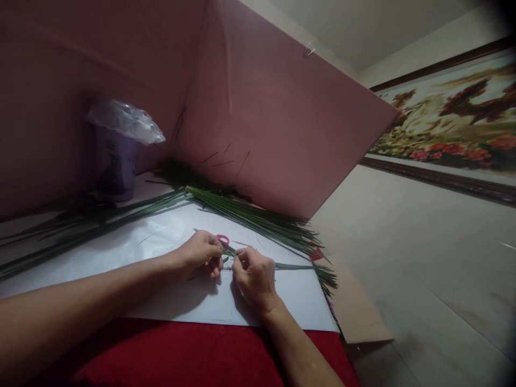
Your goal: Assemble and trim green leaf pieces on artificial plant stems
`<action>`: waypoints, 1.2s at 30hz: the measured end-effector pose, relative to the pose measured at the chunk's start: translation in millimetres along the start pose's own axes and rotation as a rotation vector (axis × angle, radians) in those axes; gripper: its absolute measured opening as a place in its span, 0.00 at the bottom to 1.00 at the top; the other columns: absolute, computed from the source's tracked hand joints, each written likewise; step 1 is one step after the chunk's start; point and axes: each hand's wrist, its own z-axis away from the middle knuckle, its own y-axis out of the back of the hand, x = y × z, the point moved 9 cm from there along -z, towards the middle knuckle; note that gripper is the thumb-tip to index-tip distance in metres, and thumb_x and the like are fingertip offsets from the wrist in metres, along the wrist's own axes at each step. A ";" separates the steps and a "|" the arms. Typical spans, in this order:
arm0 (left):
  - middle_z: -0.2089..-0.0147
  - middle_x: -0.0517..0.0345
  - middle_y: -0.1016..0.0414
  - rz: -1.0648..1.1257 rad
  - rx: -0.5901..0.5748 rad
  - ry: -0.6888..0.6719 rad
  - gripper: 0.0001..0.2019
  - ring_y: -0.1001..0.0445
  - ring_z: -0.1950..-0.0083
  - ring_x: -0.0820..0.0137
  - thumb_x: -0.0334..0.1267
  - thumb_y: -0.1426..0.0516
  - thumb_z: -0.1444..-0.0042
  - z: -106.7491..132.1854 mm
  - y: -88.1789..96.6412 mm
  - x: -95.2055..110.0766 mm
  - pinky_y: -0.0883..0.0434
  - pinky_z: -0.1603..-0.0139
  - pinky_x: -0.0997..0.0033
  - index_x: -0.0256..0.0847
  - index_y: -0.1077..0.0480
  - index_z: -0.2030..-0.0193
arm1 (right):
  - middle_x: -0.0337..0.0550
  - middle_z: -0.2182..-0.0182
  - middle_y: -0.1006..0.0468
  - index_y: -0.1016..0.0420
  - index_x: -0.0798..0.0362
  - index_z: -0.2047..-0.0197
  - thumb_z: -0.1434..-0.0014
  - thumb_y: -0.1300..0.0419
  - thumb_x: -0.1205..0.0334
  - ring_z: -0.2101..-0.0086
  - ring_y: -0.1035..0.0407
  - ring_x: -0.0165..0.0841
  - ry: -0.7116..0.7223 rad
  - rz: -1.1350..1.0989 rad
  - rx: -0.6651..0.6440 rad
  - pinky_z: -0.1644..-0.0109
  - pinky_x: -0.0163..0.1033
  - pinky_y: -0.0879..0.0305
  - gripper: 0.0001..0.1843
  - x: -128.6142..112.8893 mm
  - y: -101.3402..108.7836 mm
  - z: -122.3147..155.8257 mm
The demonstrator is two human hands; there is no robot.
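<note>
Both my hands are close together over a white sheet (pixel 290 301). The fingers of my left hand (pixel 203 252) are pinched on a small piece of green leaf (pixel 228 252) in the gap between the hands. My right hand (pixel 255 275) pinches the same leaf from the other side, its knuckles up. A long narrow leaf strip (pixel 294 266) stretches rightward from behind my right hand. Just behind my left fingers lie scissors with red handles (pixel 223 239), partly hidden by that hand. Small green scraps lie around the hands.
Bundles of long green leaves (pixel 250 215) lie along the sheet's back edge and to the left (pixel 133 215). A purple container (pixel 116 166) topped with clear plastic (pixel 124 121) stands at back left. Pink panels (pixel 274 113) rise behind. Red cloth (pixel 181 352) covers the near side.
</note>
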 end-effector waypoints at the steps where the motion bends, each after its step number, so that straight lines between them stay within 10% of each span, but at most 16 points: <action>1: 0.85 0.55 0.29 0.001 0.001 0.001 0.05 0.31 0.85 0.72 0.30 0.48 0.57 0.5 0.2 0.8 0.35 0.83 0.75 0.36 0.37 0.81 | 0.40 0.76 0.24 0.32 0.53 0.75 0.49 0.46 0.67 0.76 0.32 0.29 -0.001 0.007 -0.001 0.70 0.31 0.41 0.04 0.6 0.1 -0.1; 36: 0.83 0.54 0.29 0.120 0.049 -0.039 0.08 0.35 0.86 0.76 0.33 0.44 0.55 0.7 0.0 1.9 0.40 0.85 0.78 0.32 0.32 0.81 | 0.36 0.81 0.27 0.31 0.53 0.75 0.48 0.44 0.66 0.79 0.33 0.29 -0.068 0.012 0.056 0.71 0.32 0.46 0.06 -4.7 4.3 3.3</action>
